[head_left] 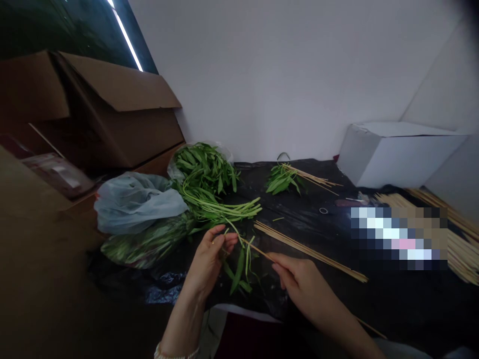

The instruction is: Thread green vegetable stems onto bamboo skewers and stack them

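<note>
My left hand has its fingers closed round a leafy green stem, whose folded stalk and long narrow leaves hang below the fingers. A thin bamboo skewer is pinched in my right hand, and its far end meets the stem beside my left fingertips. Whether the tip has gone through the stem is too small to tell. Just beyond my left hand lies a bunch of leafy greens, stalks pointing right. Several loose skewers lie in a row behind my right hand.
Black plastic sheeting covers the table. Bagged greens and a bluish plastic bag are at left, near a cardboard box. Skewered greens lie at the back; a white box and more skewers are right.
</note>
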Available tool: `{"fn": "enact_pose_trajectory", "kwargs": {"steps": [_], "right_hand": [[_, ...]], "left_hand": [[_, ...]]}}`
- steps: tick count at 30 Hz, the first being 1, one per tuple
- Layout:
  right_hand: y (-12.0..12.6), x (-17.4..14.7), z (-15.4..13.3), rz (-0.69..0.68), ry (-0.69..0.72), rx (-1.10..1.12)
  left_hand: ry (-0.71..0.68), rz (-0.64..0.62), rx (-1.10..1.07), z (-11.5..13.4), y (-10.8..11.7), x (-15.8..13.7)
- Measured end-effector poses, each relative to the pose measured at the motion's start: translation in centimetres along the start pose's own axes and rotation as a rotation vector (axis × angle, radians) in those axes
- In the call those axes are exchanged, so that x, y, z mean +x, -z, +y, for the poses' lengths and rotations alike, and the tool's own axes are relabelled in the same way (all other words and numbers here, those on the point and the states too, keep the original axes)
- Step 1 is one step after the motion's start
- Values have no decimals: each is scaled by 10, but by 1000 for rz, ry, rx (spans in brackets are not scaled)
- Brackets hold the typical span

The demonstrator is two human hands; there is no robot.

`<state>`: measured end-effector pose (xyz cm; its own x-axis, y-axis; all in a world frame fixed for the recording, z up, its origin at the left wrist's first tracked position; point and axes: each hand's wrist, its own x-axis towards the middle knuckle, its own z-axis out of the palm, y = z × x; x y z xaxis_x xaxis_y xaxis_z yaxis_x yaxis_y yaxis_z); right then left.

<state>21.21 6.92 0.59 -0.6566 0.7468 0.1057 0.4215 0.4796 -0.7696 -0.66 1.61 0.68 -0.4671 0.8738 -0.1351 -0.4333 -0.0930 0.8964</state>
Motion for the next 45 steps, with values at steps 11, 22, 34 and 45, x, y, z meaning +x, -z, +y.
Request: {"fn": "enact_pose_trajectory", "kwargs": {"steps": [11,22,34,45], "right_hand": [[-7,0,-8,-3,47,31],[-6,-1,-8,-5,39,24],[-8,-1,-6,8,33,28],[-9,0,-7,6,33,23]], "left_hand": [[121,83,-142,-5,-15,-8],[136,73,-154,-6,-18,-9],[140,47,-150,-9,-16,-9],[150,59,-146,-10,-18,-11]]}}
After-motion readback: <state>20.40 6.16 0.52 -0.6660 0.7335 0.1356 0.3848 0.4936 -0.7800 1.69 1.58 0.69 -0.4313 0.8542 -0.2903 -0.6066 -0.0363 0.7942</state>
